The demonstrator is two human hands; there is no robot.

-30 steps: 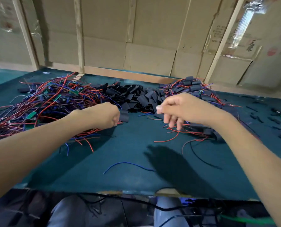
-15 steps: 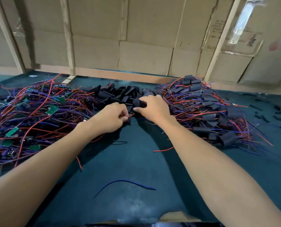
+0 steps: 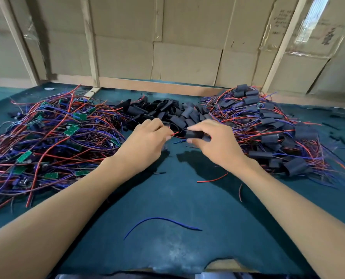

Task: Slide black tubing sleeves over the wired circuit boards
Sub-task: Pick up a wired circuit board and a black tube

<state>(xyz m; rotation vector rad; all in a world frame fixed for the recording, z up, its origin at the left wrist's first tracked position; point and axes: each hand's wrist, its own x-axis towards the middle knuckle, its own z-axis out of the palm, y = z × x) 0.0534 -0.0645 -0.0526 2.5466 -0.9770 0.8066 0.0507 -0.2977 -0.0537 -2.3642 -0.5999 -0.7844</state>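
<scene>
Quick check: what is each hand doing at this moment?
Left hand: closed, pinching red wires.
Right hand: closed, gripping a black sleeve.

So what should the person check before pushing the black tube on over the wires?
1. Right hand holds a black sleeve: ok.
2. Left hand pinches the red wire by the sleeve's mouth: ok.
3. Wire tip inside the sleeve: cannot tell.
4. Circuit board on this wire in the left hand: cannot tell, hidden.
5. Spare sleeves pile close behind the hands: ok.
6. Finished pile on the right ready to take it: ok.
</scene>
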